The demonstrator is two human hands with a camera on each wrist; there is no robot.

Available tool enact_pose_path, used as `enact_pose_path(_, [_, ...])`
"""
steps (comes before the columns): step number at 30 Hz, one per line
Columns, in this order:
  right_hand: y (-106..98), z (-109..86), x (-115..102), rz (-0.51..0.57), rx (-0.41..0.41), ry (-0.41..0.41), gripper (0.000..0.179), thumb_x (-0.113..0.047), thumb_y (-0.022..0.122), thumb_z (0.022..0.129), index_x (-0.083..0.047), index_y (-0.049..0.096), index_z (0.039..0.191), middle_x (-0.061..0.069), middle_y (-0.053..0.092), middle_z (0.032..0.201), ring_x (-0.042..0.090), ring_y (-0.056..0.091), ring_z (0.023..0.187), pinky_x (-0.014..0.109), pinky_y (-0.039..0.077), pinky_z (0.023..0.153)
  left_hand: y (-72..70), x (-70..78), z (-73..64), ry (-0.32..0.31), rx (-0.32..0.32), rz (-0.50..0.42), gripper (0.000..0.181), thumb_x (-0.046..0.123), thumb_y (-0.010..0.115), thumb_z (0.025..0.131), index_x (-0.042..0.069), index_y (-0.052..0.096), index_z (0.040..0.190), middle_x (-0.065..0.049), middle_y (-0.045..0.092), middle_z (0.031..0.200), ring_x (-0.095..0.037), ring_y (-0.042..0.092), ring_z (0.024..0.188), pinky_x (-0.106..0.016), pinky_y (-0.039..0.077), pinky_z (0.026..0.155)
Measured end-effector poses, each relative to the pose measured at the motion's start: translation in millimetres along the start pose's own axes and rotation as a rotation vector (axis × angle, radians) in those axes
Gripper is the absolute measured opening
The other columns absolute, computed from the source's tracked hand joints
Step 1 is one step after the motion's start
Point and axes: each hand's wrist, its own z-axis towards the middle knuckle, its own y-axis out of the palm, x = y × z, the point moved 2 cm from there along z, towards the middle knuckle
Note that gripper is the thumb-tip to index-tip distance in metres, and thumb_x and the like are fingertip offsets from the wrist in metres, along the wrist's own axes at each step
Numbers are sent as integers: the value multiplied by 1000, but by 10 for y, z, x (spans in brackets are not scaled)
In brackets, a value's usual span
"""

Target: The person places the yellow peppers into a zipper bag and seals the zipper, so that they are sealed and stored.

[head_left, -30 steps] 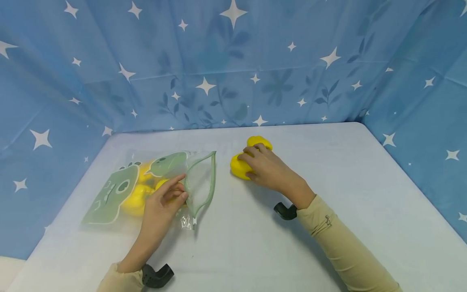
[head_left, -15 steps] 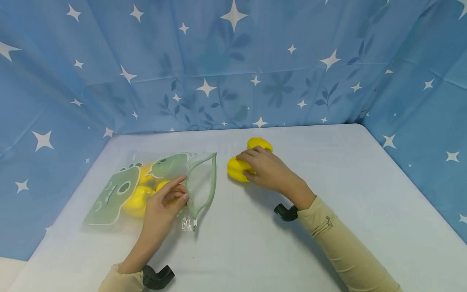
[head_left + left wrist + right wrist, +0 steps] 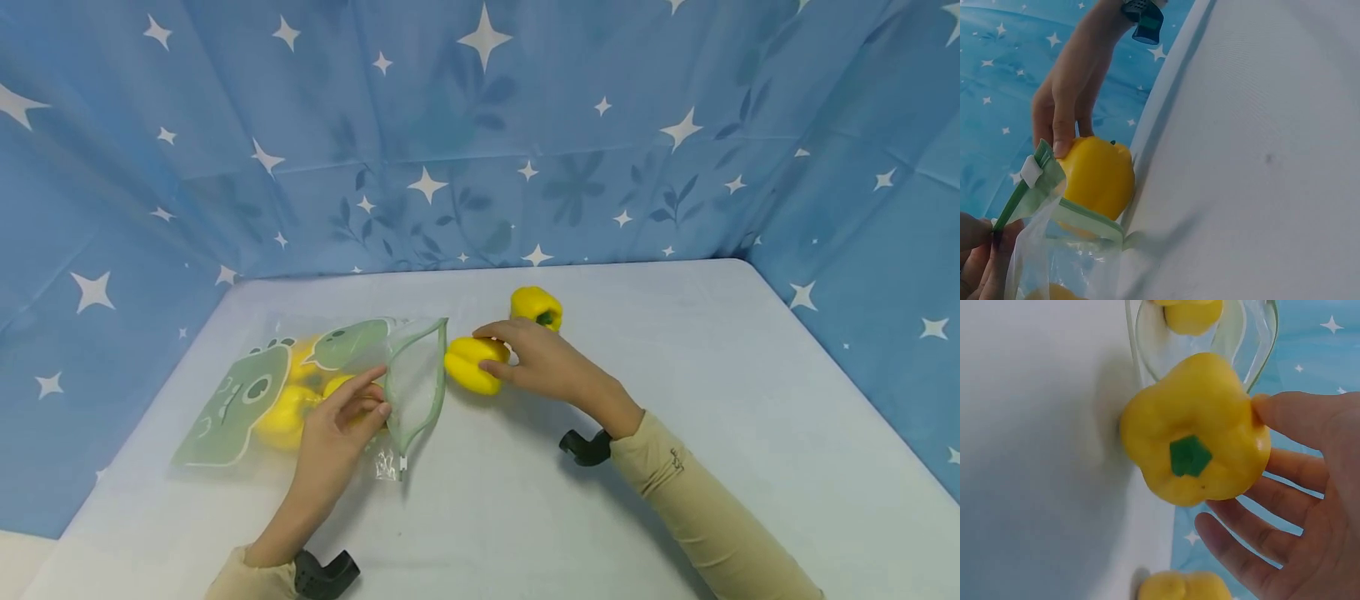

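Observation:
My right hand [image 3: 536,358] grips a yellow bell pepper [image 3: 472,367] between thumb and fingers, right at the mouth of a clear zip bag [image 3: 408,392]. The green stem end of that pepper [image 3: 1194,431] faces the right wrist camera. The bag has a green cartoon print and lies on its side, its green-edged mouth held apart toward the right. With thumb and fingers my left hand [image 3: 337,433] pinches the bag's near edge beside the opening. Inside the bag lie several yellow peppers [image 3: 285,412], partly hidden by the print and my left hand.
Another yellow bell pepper [image 3: 536,307] sits behind my right hand on the white table [image 3: 525,517]. A white slider [image 3: 1030,170] hangs at the near end of the bag's zip. Blue star-patterned curtain [image 3: 420,100] rises along the table's back and sides.
My right hand has moved left with the pepper, from beside the other pepper to the bag's mouth. The pepper behind is now more fully visible. My left hand stays on the bag.

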Motion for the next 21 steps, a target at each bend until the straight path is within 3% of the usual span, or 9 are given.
enact_pose_path(8, [80, 18, 0, 208, 27, -15, 40, -29, 70, 102, -12, 66, 138, 3, 70, 132, 19, 65, 114, 36, 60, 92, 4, 19, -10, 8, -7, 6, 45, 4, 73, 96, 12, 65, 140, -4, 66, 109, -4, 67, 93, -16, 58, 79])
enact_pose_path(21, [309, 74, -59, 492, 11, 118, 41, -35, 67, 102, -16, 65, 139, 2, 67, 138, 22, 65, 117, 37, 59, 94, 8, -1, -29, 8, -12, 15, 44, 5, 72, 97, 13, 65, 141, -7, 66, 111, -4, 67, 94, -17, 58, 79])
